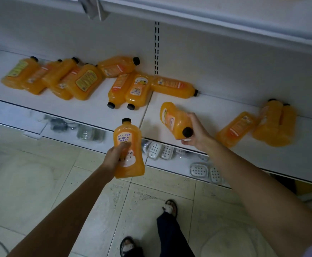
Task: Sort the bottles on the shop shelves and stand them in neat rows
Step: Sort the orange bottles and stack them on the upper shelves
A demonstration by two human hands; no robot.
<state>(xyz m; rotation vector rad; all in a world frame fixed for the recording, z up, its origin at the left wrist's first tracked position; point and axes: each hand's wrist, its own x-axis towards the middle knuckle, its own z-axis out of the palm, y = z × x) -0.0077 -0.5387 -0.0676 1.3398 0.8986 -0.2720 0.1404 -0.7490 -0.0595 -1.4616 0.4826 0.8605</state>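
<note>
Left hand (115, 156) out in front, fingers and thumb wrapped round the lower half of an upright orange bottle (129, 145), black cap on top and printed label facing us, held in the air just short of the shelf edge. Right hand (196, 132) is over the white shelf (216, 108), fingers curled round the neck end of a tilted bottle (173, 117), its black cap pointing back at us and its base towards the rear wall (whether the base touches the shelf, I cannot tell).

Beyond the hands, two bottles (131, 89) lie side by side, caps towards the front edge. Behind them one more (118, 66) lies against the back wall, cap to the right, and another long one (173, 87) lies along the wall, cap right as well. Far left, a heap of five (49, 78) lies overlapping. Far right, a leaning bottle (236, 127) rests against a pair (277, 123) that seem to stand together.

Under the shelf, white soap dishes (159, 151) on a lower level. Pale tiled floor (40, 173) below, and two sandalled feet (171, 206).
</note>
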